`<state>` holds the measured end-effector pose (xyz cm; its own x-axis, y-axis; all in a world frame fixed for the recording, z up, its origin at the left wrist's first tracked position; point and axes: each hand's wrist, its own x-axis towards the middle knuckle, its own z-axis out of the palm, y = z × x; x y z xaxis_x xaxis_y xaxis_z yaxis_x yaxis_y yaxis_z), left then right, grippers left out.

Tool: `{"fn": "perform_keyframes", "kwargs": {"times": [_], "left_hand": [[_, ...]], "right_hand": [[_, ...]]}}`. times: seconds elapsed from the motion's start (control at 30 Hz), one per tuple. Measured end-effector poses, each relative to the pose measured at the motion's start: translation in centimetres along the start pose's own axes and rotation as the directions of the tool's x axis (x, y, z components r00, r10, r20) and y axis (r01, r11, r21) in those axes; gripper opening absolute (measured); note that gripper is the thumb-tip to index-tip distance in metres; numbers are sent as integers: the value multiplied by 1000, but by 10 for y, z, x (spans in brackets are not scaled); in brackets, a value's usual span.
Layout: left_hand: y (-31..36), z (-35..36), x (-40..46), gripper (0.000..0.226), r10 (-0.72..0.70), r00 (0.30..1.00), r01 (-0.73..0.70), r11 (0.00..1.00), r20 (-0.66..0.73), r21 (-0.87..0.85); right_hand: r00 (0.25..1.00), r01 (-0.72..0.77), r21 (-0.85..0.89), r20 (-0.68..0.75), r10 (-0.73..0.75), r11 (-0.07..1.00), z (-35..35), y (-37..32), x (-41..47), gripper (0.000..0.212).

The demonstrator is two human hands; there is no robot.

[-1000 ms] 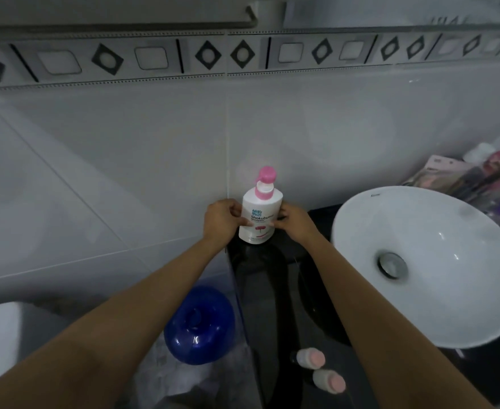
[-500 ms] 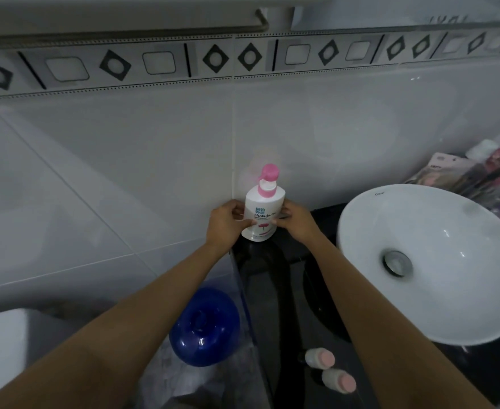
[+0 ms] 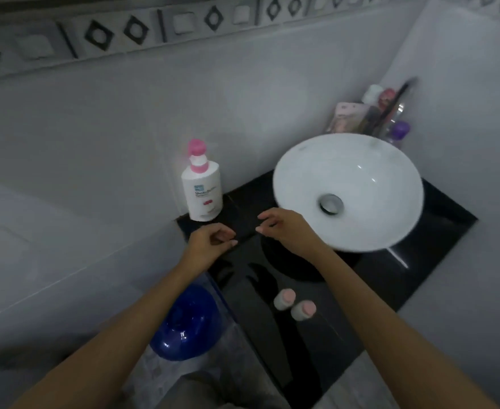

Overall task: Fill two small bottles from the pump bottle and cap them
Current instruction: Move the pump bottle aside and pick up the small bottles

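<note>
Pump bottle [image 3: 202, 187]: upright on desk [image 3: 414, 261], left of sink [image 3: 348, 190]. Two small bottles [image 3: 294, 304]: capped, nearer than sink. Left hand [image 3: 210, 246], right hand [image 3: 281, 228]: fingers loosely curled, empty. Advice: uncap small bottles first, holding each steady.

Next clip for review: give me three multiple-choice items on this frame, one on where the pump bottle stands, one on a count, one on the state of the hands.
1. Where does the pump bottle stand?
A. In the basin
B. On the black counter's far left corner, by the wall
C. On the floor

2. How many small pink-capped bottles are on the counter?
A. One
B. Two
C. Four

3. What do the hands hold?
A. Nothing
B. The pump bottle
C. A cap each

Answers:
1 B: it stands upright left of the white basin.
2 B: one small bottle and another small bottle sit side by side at the near edge.
3 A: the left hand and right hand are loosely curled, clear of every bottle.
</note>
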<state>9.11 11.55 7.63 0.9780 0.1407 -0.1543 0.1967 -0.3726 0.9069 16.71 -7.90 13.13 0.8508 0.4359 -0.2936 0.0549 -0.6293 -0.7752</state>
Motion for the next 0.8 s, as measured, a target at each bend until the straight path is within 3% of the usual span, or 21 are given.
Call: {"fn": "perform_keyframes", "kwargs": {"times": [0.2,0.33,0.57,0.8], "left_hand": [[24,53,-17,48,114,903,-122,992,414,-7],[20,78,-24,59,93,832,-153,986,548,65],[3,95,-34,54,52,824,-149,980,564,129],[-5,103,-42,36,92,878,-171,977,471,128]], "right_hand": [[974,-55,117,-211,79,992,-19,50,-99,14],[921,-127,218,-337,196,968,-7,91,-139,34],[910,-242,253,-277,310,937,46,122,-153,50],[900,-258,202,-305,311,945,66,129,-144,33]]}}
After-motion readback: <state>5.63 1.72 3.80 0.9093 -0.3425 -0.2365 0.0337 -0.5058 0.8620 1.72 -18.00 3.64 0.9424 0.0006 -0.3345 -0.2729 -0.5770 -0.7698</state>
